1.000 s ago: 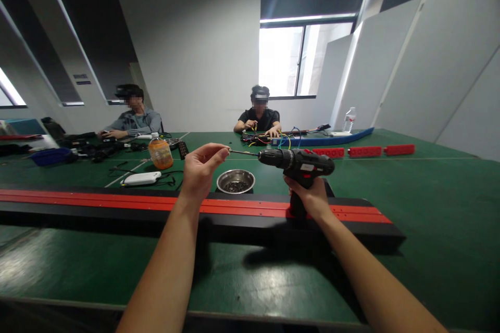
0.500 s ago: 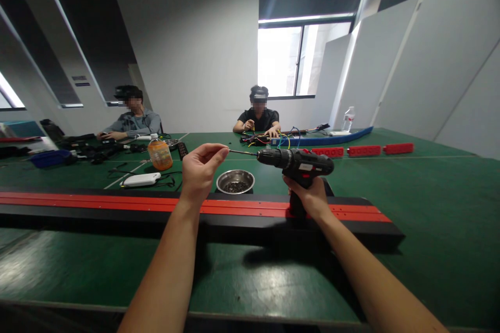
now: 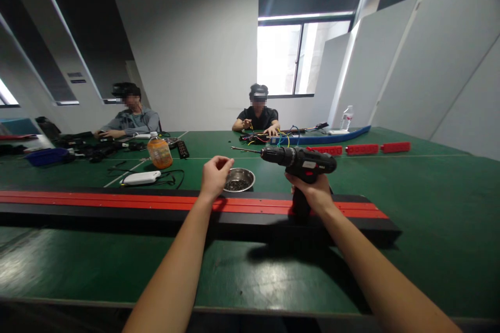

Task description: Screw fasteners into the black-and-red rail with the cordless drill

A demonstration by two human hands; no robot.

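Note:
My right hand (image 3: 312, 190) grips a black power drill (image 3: 302, 161) by its handle, with the long bit (image 3: 246, 150) pointing left. My left hand (image 3: 215, 176) is closed in a pinch at the left rim of a metal bowl (image 3: 253, 181) holding small dark screws; whatever its fingertips hold is too small to make out. Below both hands lies a long black bar with a red top (image 3: 242, 205), running across the green table (image 3: 429, 203).
An orange bottle (image 3: 159, 152), a white device (image 3: 141, 178) with a cable and a blue tray (image 3: 47, 156) are to the left. Red blocks (image 3: 362, 149) and a long blue piece (image 3: 339, 138) lie at the right. Two people (image 3: 260, 114) sit across the table.
My left hand has left the tip of the drill bit and moved down and right to the bowl. The drill has shifted only slightly in the view.

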